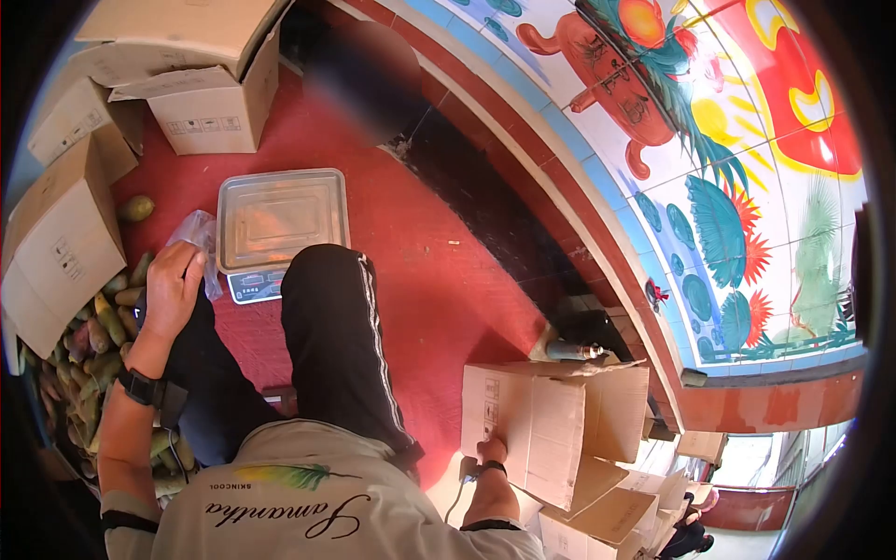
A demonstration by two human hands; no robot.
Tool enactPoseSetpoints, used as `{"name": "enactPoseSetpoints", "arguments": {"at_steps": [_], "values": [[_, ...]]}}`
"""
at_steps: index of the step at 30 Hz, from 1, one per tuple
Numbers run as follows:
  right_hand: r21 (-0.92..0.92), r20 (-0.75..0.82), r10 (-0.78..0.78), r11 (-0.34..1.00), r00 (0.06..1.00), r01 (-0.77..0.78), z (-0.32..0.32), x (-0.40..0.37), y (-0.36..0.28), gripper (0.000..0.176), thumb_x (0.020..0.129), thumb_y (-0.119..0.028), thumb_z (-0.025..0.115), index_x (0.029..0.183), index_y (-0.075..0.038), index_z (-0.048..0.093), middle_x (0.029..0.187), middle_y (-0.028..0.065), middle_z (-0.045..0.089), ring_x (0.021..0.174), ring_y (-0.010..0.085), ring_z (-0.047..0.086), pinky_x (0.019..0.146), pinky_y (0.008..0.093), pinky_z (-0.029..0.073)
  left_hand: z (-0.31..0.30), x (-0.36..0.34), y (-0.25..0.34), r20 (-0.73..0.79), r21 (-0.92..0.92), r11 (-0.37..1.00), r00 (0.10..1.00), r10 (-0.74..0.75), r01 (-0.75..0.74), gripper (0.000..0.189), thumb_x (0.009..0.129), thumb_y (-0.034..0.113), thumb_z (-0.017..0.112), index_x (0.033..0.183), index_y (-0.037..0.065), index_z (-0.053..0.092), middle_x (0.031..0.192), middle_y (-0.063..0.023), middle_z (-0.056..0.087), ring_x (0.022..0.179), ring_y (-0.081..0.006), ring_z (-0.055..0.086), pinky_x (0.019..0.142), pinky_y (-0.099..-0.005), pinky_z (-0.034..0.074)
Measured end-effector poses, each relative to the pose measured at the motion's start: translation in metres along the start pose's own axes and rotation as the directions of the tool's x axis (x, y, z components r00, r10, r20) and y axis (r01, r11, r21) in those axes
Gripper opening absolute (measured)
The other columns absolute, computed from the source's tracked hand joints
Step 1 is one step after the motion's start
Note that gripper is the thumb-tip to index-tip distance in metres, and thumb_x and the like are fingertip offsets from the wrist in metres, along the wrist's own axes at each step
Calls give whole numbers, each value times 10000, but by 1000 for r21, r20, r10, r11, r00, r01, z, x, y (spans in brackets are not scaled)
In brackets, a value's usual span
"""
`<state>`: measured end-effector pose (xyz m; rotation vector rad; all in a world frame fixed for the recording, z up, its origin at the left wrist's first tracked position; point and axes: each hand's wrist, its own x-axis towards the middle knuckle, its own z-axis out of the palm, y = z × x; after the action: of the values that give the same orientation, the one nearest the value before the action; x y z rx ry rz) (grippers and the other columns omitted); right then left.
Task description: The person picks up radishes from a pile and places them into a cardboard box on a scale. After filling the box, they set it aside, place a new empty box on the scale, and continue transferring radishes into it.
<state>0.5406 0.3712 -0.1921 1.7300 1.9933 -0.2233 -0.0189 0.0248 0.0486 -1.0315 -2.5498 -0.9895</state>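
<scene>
My left hand (175, 285) is raised beside my knee, its fingers pressed together around a thin clear plastic bag (198, 230). Just past that bag, a digital scale (257, 287) with a clear lidded tray (283, 219) on top stands on the red floor. My right hand (491, 452) is low on the right against the side of an open cardboard box (523, 420); its fingers look curled, and whether they grip the box is too small to tell. Left of my left forearm lies a pile of long greenish and reddish produce (93, 359).
Cardboard boxes (210, 117) stand at the upper left, with another box (67, 245) beside the pile. A single round item (136, 208) lies on the red floor (411, 252). A metal bottle (574, 351) is near the wall's foot. More boxes (607, 523) and a person (688, 537) are at lower right.
</scene>
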Motion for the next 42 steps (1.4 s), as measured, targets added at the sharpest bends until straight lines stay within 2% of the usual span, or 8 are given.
{"name": "enactPoseSetpoints", "arguments": {"at_steps": [5, 9, 11, 13, 16, 18, 27, 42], "values": [[24, 211, -172, 985, 962, 171, -12, 19, -18, 344, 725, -337, 571, 961, -96, 637, 984, 158, 625, 945, 309, 591, 839, 381, 466, 2, -3, -1, -33, -10, 1000, 999, -1, 0, 168, 813, 112, 514, 722, -30, 510, 704, -183, 507, 674, -373, 494, 614, -413, 390], [180, 30, -431, 890, 902, 419, -29, 51, -81, 317, 732, -356, 570, 942, -129, 639, 936, 145, 637, 911, 309, 596, 802, 399, 475, -2, -7, -2, -23, 52, 999, 1000, -5, 6, 127, 778, 102, 540, 707, -1, 518, 683, -163, 503, 677, -361, 504, 620, -427, 395], [88, -151, -593, 789, 791, 608, -64, 55, -158, 255, 749, -311, 545, 826, -91, 648, 822, 174, 632, 802, 354, 607, 723, 434, 483, -5, -11, -7, -56, 55, 998, 998, 26, -23, 149, 772, 120, 556, 681, 15, 501, 667, -148, 492, 669, -344, 506, 619, -422, 399], [10, -293, -763, 600, 576, 800, -81, 80, -204, 227, 772, -257, 521, 775, -64, 641, 751, 195, 616, 717, 369, 609, 659, 443, 487, -10, -12, -7, -65, 74, 997, 998, 28, -23, 153, 778, 140, 557, 683, 31, 507, 665, -138, 501, 654, -330, 510, 607, -415, 405], [-214, -276, -871, 469, 407, 857, -141, 62, -277, 205, 798, -211, 517, 781, -43, 634, 724, 204, 607, 668, 373, 605, 608, 427, 492, -13, -17, -10, -84, 90, 996, 996, -4, 12, 154, 781, 148, 558, 683, 38, 513, 661, -134, 501, 643, -325, 510, 601, -414, 406], [63, -540, -763, 385, 356, 921, -184, 23, -323, 183, 806, -179, 543, 799, -17, 628, 716, 202, 609, 664, 359, 611, 595, 403, 489, -14, -21, -14, -94, 74, 997, 996, 9, -2, 154, 784, 153, 558, 684, 43, 518, 657, -130, 500, 637, -320, 511, 597, -412, 408], [173, -672, -738, -67, 68, 983, -288, -69, -461, 151, 815, -118, 552, 857, 16, 607, 724, 111, 607, 650, 156, 586, 620, 281, 465, -18, -28, -22, -147, 56, 998, 989, 23, -15, 158, 774, 145, 558, 675, 26, 528, 658, -125, 509, 636, -320, 519, 593, -403, 417], [176, -508, -861, -128, -22, 976, -290, -136, -571, 179, 815, -141, 548, 903, 6, 602, 823, 155, 626, 761, 247, 629, 688, 313, 478, -28, -30, -19, -139, -61, 998, 990, 17, -26, 160, 780, 171, 567, 709, 30, 540, 686, -110, 533, 689, -302, 544, 632, -385, 434]]}}
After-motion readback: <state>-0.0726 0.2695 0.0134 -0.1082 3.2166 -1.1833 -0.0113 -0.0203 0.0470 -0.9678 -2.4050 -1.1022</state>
